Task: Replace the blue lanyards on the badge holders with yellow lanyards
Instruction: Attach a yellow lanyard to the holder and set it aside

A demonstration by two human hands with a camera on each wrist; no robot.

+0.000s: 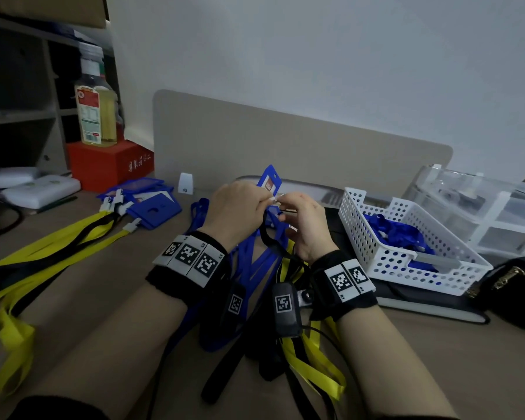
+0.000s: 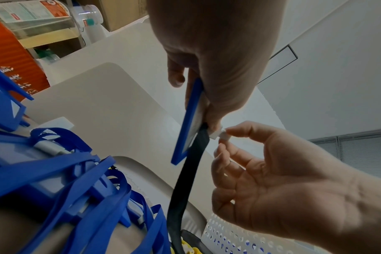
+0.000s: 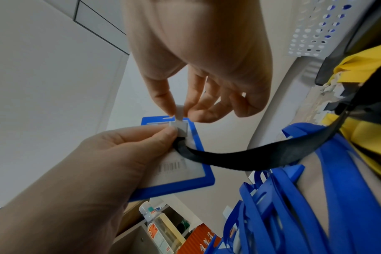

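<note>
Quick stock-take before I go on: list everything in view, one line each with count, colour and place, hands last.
badge holder: one, blue, held up.
clip: one, white, at the holder's top slot.
strap: one, black, hanging from the clip.
finished holders: several, blue, far left.
yellow lanyards: several, on the left and near the wrists.
blue lanyards: a heap, under the hands.
basket: one, white, right, blue lanyards inside.
bottle: one, on a red box.
left hand: grips holder and clip.
right hand: pinches the clip.
</note>
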